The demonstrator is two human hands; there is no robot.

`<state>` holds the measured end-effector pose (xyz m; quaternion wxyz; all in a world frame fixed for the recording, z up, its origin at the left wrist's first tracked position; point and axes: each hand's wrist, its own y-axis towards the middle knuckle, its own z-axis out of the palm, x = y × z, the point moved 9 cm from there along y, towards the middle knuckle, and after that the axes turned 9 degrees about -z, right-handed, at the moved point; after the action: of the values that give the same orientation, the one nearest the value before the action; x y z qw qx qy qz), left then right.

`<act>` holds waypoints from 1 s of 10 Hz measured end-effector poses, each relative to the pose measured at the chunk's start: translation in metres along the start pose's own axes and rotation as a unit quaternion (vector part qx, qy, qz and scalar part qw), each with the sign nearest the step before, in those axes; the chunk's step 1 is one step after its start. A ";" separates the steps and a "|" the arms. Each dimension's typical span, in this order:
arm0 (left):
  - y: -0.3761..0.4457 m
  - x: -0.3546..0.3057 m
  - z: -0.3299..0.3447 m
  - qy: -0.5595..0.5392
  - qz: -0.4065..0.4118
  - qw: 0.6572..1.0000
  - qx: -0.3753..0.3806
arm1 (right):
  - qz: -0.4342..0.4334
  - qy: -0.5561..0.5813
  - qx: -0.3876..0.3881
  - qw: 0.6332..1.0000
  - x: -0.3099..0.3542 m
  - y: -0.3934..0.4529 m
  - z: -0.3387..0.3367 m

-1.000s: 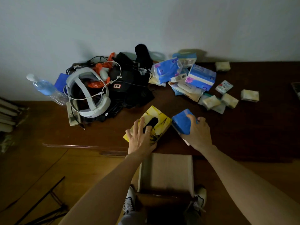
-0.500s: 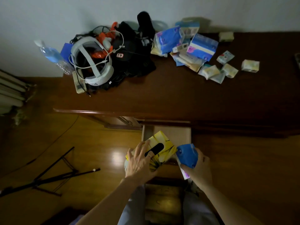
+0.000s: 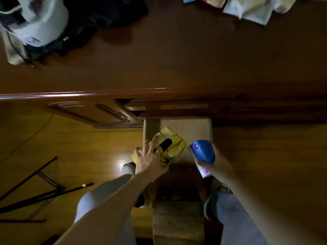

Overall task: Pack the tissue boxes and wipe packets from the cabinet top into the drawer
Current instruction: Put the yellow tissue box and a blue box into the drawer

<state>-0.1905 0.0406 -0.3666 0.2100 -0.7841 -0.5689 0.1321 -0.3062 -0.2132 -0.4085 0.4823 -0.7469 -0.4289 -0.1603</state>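
Observation:
My left hand [image 3: 148, 159] grips a yellow tissue box [image 3: 172, 147] with a black oval slot, fingers spread over its top, above the left part of the open drawer [image 3: 194, 128]. My right hand [image 3: 216, 164] holds a blue tissue packet [image 3: 203, 151] from its right side, over the drawer's right edge. The drawer's pale bottom shows behind both items. Several pale wipe packets [image 3: 251, 7] lie on the dark cabinet top [image 3: 177, 59] at the upper right, partly cut off by the frame.
A white headset [image 3: 35, 23] and a black bag [image 3: 99, 16] sit on the cabinet's left. A black stand [image 3: 40, 190] lies on the wooden floor at left. My legs and shoes flank a low wooden stool [image 3: 177, 221] below the drawer.
Both hands carried the yellow box and blue packet from the cabinet top down over the open drawer. The view tilted downward, so most of the packets left the frame.

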 end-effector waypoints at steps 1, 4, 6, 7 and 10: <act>0.041 0.000 0.042 0.008 0.004 1.000 -0.005 | 0.001 -0.059 -0.010 0.998 -0.032 0.039 0.016; 0.059 -0.010 0.105 -0.013 0.006 1.000 0.020 | -0.018 -0.095 -0.039 0.995 -0.065 0.061 0.055; 0.090 -0.003 0.144 -0.059 -0.035 0.988 -0.139 | -0.095 -0.223 -0.154 0.958 -0.063 0.104 0.073; 0.096 0.015 0.144 -0.054 -0.050 0.984 -0.162 | -0.092 -0.275 -0.104 0.951 -0.059 0.113 0.084; 0.116 0.009 0.189 -0.124 -0.010 0.992 -0.031 | -0.048 -0.165 -0.092 0.981 -0.082 0.112 0.090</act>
<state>-0.1749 0.0527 -0.5870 0.1145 -0.7623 -0.6020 0.2086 -0.2802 -0.1949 -0.5710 0.3254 -0.7828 -0.5215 -0.0969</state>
